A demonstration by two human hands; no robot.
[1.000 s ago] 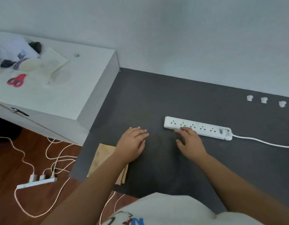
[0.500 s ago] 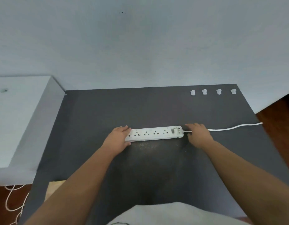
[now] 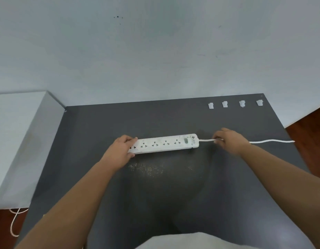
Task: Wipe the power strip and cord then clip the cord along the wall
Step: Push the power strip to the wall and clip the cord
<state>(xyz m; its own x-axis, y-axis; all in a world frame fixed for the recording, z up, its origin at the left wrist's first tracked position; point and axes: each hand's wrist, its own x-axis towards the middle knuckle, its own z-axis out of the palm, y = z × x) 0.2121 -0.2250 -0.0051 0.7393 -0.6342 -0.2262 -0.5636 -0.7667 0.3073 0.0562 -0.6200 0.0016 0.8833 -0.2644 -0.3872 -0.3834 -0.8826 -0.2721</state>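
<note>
At the far left we see a white cabinet (image 3: 15, 133) standing against the dark table (image 3: 101, 177), with a loose white wire (image 3: 13, 221) on the wood floor below it. Our left hand (image 3: 118, 153) lies over the left end of the strip (image 3: 164, 143), fingers on its top and far edge, thumb against the near edge, so the hand is closed around that end. The strip lies flat near the middle of the table, long side roughly parallel to the wall (image 3: 155, 51), sockets up, its white face smudged and dirty. Its switch sits near the right end. Just in front of the strip a patch of pale crumbs or dust (image 3: 146, 168) speckles the table. From the strip's right end the cord (image 3: 270, 141) runs right across the table toward its right edge. Our right hand (image 3: 229, 141) is on the cord just beside the strip, fingers curled down over it and pinching it, the cord passing under the palm and coming out by the wrist. Further back on the right, four small white clips (image 3: 210, 105) sit in a row on the table close to the wall, apart from each other and well apart from the cord. At the bottom edge we see a bit of our pale shirt (image 3: 191, 241).
</note>
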